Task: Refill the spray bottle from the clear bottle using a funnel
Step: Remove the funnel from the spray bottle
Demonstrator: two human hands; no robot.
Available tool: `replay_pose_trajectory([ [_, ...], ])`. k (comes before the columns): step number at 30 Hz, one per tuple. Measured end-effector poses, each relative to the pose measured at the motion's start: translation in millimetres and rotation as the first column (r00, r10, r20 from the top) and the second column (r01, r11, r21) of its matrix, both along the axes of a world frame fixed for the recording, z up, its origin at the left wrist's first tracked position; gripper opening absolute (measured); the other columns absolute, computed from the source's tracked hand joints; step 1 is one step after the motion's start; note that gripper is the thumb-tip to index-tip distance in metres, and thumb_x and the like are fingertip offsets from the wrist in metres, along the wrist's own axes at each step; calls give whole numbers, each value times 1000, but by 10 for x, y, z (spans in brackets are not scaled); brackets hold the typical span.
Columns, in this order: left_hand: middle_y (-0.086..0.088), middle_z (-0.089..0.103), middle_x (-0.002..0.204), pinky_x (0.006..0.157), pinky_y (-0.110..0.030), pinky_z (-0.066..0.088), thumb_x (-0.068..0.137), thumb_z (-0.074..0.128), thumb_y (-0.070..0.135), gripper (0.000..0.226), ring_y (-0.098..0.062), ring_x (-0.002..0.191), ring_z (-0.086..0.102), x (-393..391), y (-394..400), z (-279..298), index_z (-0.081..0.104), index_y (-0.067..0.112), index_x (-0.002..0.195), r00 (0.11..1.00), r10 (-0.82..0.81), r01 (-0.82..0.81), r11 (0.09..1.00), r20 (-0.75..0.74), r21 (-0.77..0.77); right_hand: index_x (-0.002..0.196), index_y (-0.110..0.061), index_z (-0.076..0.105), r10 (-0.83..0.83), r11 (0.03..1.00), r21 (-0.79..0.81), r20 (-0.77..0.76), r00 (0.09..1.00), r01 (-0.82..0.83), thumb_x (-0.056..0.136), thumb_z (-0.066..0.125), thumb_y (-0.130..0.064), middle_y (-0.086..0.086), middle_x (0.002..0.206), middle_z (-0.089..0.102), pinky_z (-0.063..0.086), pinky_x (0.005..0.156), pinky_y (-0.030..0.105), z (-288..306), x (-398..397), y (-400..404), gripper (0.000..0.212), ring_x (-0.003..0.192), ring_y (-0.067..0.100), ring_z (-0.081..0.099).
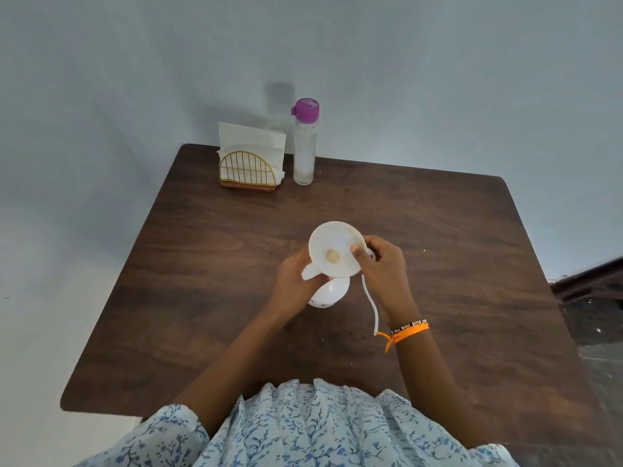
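A white funnel (pixel 333 247) sits over the mouth of the white spray bottle (pixel 328 294), which stands at the middle of the brown table (pixel 455 264). My left hand (pixel 296 281) is wrapped around the bottle's neck just under the funnel, beside the funnel's tab. My right hand (pixel 384 267) pinches the funnel's right rim with the thumb inside. It also seems to hold the removed spray head, whose thin white dip tube (pixel 371 305) hangs down toward my wrist. The clear bottle (pixel 304 153) with a purple cap stands upright at the table's far edge, capped and untouched.
A gold wire napkin holder (pixel 249 166) with white napkins stands just left of the clear bottle. The table's back edge meets a pale wall. Dark floor and a dark ledge (pixel 590 281) lie off the table's right side.
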State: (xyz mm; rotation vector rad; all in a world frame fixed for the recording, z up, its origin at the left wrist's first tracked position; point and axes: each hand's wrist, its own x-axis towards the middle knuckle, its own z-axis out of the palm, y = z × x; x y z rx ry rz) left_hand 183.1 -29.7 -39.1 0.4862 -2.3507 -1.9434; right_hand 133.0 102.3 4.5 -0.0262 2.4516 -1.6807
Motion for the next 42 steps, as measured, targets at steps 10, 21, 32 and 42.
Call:
replay_pose_trajectory([
  [10,7,65,112,93,-34,49,77,73,18,34,-12,105,59,-103,5,-113,60,28,106,999,24,-27,993,-29,-119,96,-10,67,-109,988,-108,49,993,114,90,55,-12,9,95,68,57,74,47,62,-10,43,13,93,27,63],
  [21,14,60,106,86,-25,45,79,71,19,30,-9,101,56,-108,-8,-123,56,34,100,999,-3,-1,992,-33,-129,88,-16,66,-83,940,-313,174,981,135,91,52,-7,11,98,68,57,75,42,113,-31,133,17,96,33,63],
  [32,5,62,117,91,-32,48,80,71,23,29,-14,104,57,-125,-3,-137,58,28,105,1000,3,-4,989,-6,-150,96,-14,65,-63,954,-279,169,984,109,91,53,-10,11,104,67,56,79,48,76,-50,154,13,97,32,63],
  [42,6,62,117,87,-27,47,80,71,24,29,-14,104,57,-129,-2,-156,58,30,105,1000,3,-3,987,-1,-163,102,-9,64,-61,965,-247,131,990,92,91,54,-9,10,104,66,58,71,36,75,-44,157,15,95,29,64],
])
